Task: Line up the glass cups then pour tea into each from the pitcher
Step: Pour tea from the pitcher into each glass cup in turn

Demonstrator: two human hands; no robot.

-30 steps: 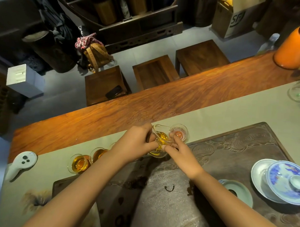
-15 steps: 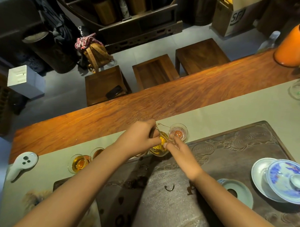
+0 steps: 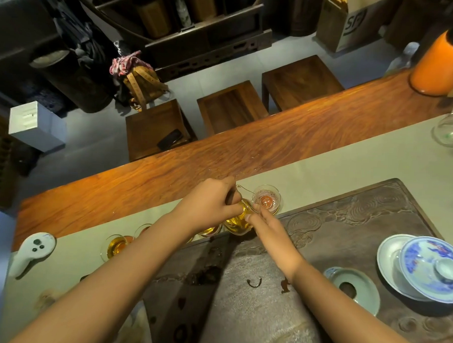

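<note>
A small glass pitcher (image 3: pixel 240 221) with amber tea is tilted at the far edge of the dark tea tray (image 3: pixel 360 214). My left hand (image 3: pixel 214 204) grips it from above at its handle side. My right hand (image 3: pixel 267 226) touches its right side with extended fingertips. Just right of the pitcher's spout stands a glass cup (image 3: pixel 266 200) with a reddish bottom. Left of my hands, more glass cups stand in a row on the grey runner: one with tea (image 3: pixel 117 247), one partly hidden (image 3: pixel 141 228) and one under my left wrist (image 3: pixel 210 231).
A blue-and-white lidded bowl (image 3: pixel 432 265) on a saucer and a pale green ring dish (image 3: pixel 355 288) sit on the tray at right. A white handheld device (image 3: pixel 31 251) lies at left. Glassware (image 3: pixel 451 128) and an orange vessel (image 3: pixel 439 66) stand far right. Wooden stools are beyond the table.
My left hand has closed further over the pitcher, which sits slightly lower and more tilted. My right hand stays at its side. The cups have not moved.
</note>
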